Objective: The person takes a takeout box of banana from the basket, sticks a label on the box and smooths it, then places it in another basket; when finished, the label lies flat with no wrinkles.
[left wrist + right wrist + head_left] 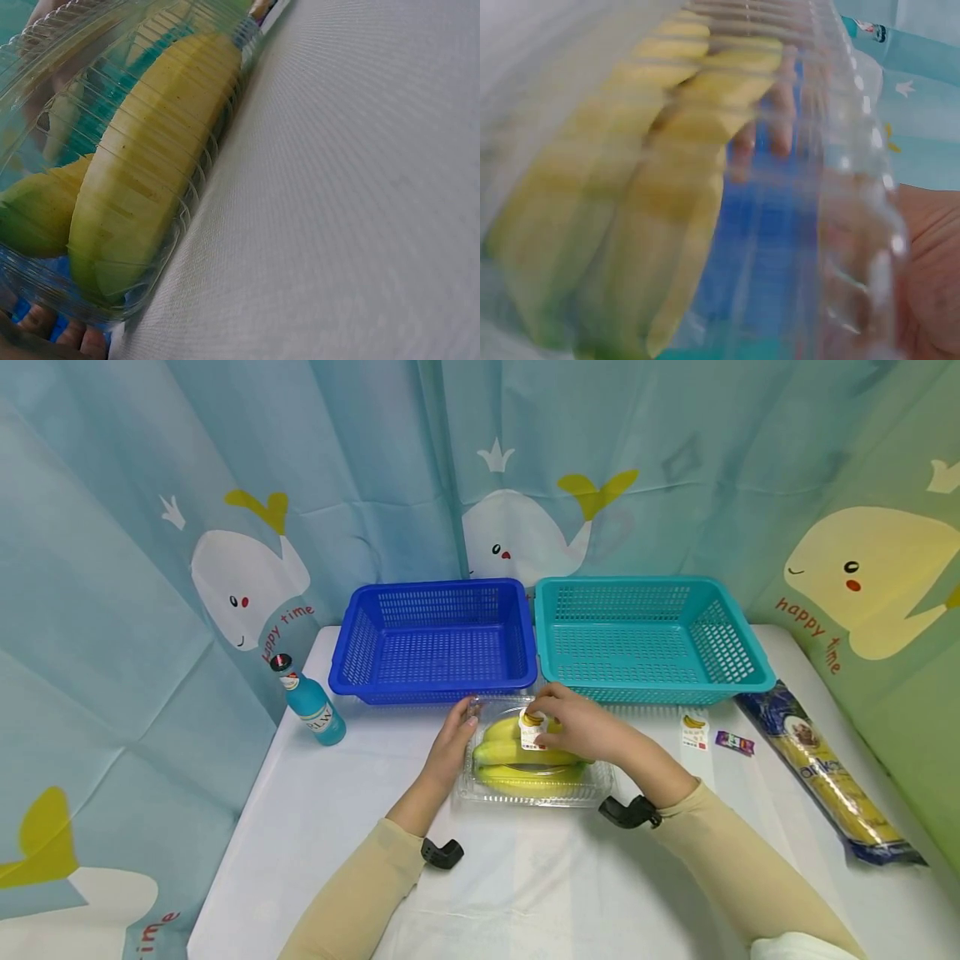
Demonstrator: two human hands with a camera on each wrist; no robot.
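Observation:
A clear plastic box (542, 799) with a ridged rim stands on the table in front of the two baskets, and yellow-green bananas (525, 774) lie inside it. My left hand (450, 747) grips the box's left side, its thumb near the top corner. Over the lid, my right hand (581, 722) pinches a small white card (532, 739) printed with bananas between thumb and fingers. Whether the card touches the lid I cannot tell. The left wrist view shows a banana (154, 165) through the ridged wall. The right wrist view is blurred.
Behind the box stand a blue basket (431, 689) and a teal basket (652, 692). A blue bottle (317, 710) is at the left. To the right lie a similar banana card (694, 732), a purple wrapped sweet (735, 743) and a long pasta packet (828, 777).

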